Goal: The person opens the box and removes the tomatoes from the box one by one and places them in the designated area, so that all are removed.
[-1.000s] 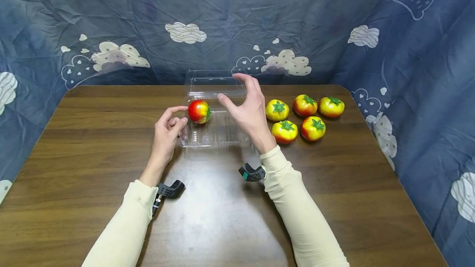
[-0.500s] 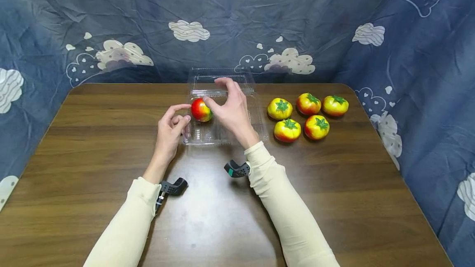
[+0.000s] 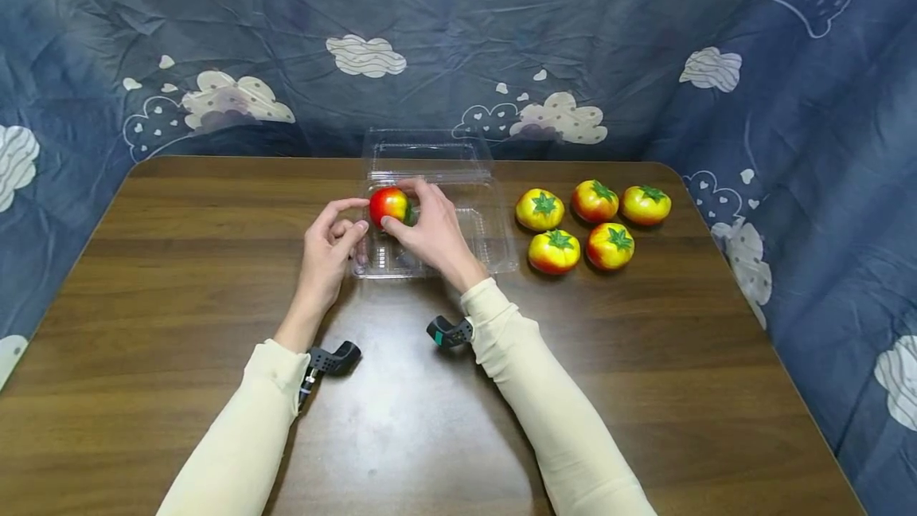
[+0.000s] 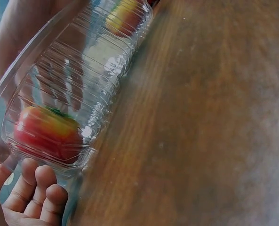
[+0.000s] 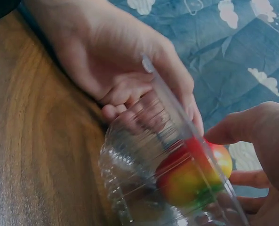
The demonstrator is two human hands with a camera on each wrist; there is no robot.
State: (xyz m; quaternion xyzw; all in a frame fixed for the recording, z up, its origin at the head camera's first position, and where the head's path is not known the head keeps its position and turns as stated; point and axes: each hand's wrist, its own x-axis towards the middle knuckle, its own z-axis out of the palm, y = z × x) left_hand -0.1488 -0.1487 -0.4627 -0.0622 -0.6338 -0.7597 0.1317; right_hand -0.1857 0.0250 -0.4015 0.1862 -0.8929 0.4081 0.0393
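**Right hand closed on tomato inside clear box; left hand at box corner**

Right hand: thumb and fingers are curled round the red-and-yellow tomato, which it grips. The tomato sits in the far-left part of the clear plastic box. The right-wrist view confirms the contact: the thumb presses on the fruit from one side and fingers close in from the other, seen through the box wall.

Left hand: fingers loosely curled at the box's left end, forefinger stretched toward the tomato. In the left-wrist view the fingertips lie against the outside of the box's corner, just beneath the tomato. Whether this grip actually pinches the rim, I cannot tell.

Box: open, its hinged lid lying back toward the far edge of the bench. It stands on the bench, near the far edge, centre.

Other items: five more tomatoes in a loose cluster on the bench, right of the box and apart from it. A dark blue cloth with a cloud print hangs behind and to both sides.
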